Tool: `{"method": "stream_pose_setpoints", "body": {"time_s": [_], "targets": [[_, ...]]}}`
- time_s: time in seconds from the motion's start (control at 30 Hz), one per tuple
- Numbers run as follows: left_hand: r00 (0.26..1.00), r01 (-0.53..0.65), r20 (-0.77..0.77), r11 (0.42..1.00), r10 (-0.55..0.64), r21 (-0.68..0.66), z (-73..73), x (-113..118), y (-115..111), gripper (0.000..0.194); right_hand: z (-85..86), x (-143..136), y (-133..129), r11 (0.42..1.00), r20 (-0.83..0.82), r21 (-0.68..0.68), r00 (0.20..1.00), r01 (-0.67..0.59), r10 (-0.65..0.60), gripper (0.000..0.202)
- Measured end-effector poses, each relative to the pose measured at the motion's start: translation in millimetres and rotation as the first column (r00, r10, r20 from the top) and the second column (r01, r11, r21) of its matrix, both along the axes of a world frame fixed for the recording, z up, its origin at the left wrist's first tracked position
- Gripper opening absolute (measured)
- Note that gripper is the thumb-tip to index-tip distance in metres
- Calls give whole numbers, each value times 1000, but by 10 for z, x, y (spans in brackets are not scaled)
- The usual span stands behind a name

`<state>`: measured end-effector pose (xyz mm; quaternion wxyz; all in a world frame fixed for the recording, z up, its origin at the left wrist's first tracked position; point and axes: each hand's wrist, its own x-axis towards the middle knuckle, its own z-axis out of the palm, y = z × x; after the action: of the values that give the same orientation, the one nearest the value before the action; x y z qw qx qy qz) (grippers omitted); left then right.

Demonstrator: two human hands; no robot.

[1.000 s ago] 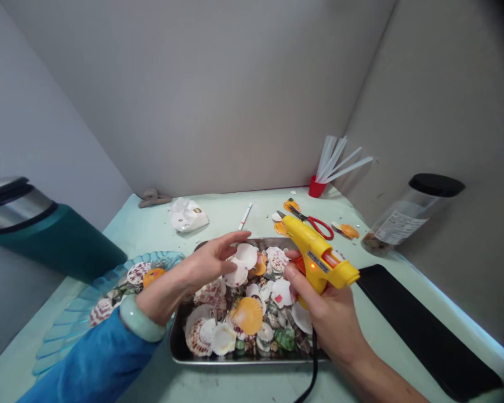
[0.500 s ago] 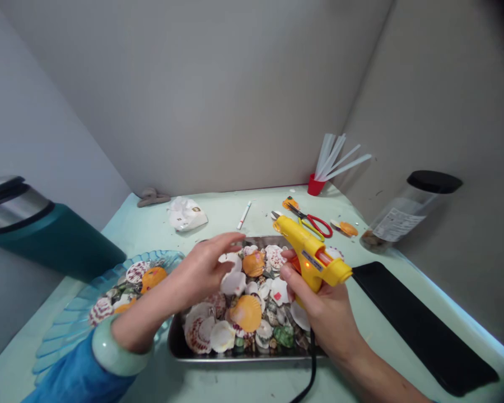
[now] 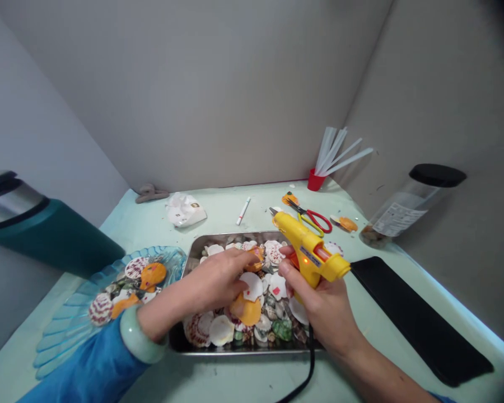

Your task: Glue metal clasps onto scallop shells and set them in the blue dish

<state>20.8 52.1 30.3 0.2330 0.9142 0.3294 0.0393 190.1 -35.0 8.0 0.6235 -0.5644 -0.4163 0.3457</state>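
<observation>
My right hand (image 3: 319,302) is wrapped round a yellow glue gun (image 3: 306,246), its nozzle pointing up and left and a small orange light lit on its side. A black cord hangs from it. My left hand (image 3: 222,277) reaches over a metal tray (image 3: 252,351) full of shells, fingers bent down among them. Its thumb is beside a white shell (image 3: 252,286) that overlaps an orange scallop shell (image 3: 247,310); whether the fingers grip anything is hard to tell. A pale bangle circles the left wrist.
A blue glass dish (image 3: 63,324) of shells and a teal bottle (image 3: 54,238) stand left. Behind lie a white packet (image 3: 186,210), marker (image 3: 243,211) and scissors (image 3: 315,219). Right are a red cup (image 3: 316,180) of glue sticks, a jar (image 3: 397,215) and a black slab (image 3: 420,319).
My left hand has moved right and down into the shells, and a white shell by its thumb has shifted right over the orange one. My right hand still holds the glue gun.
</observation>
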Motion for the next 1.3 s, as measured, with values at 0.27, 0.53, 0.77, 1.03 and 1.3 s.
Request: {"method": "stream_pose_setpoints", "body": {"time_s": [0.27,0.53,0.77,1.03,1.3], "targets": [[955,-226,162,964,248,-142,3,18,52,25,-20,-5,12,1000,-13,6,1000,-21,21,21],[659,-443,364,732,658,-518,78,-133,-111,26,-5,-57,24,994,-5,-70,997,-83,83,23],[373,-293,399,514,838,-806,74,-44,-424,35,-47,-216,29,991,27,-44,991,-129,130,22],[436,-179,399,512,807,-840,58,-78,-522,29,-25,-239,-34,979,164,-53,965,-199,205,20],[271,-144,397,445,877,-884,34,-346,-419,34,39,186,-102,950,804,-266,506,-166,313,22]]}}
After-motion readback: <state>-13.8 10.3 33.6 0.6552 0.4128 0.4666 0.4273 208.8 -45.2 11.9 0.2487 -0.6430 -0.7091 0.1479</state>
